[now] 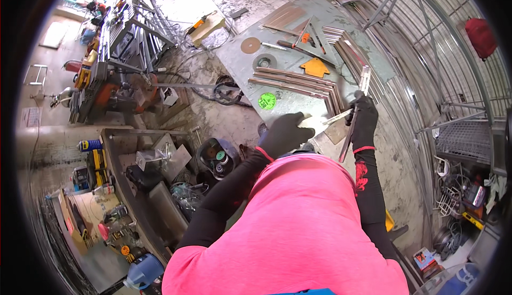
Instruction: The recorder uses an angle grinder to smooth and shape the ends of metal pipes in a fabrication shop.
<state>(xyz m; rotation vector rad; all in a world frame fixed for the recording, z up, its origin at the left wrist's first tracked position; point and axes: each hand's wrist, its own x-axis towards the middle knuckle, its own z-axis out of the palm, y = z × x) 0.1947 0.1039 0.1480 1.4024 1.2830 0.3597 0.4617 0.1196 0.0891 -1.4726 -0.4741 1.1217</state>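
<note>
My right hand (364,118), in a black glove, is closed around a narrow metal profile (345,144). The piece runs up past the fist and down toward my body, and a pale arm slants off it to the left. My left hand (288,135), also gloved, is just left of that arm's glaring end, thumb and forefinger apart. Glare hides whether they touch. Beyond my hands, nested angled metal profiles (298,83) lie on a grey metal sheet (240,63), near a yellow arrow-shaped magnet (314,68) and a bright green round disc (267,101).
More angled profiles (346,49) lie at the far right, by a triangular square (322,44) and a brown disc (250,45). Left of me stand a bucket (218,156) and a cluttered metal bench (130,183). Cables (226,89) cross the floor. A metal rack (461,140) stands right.
</note>
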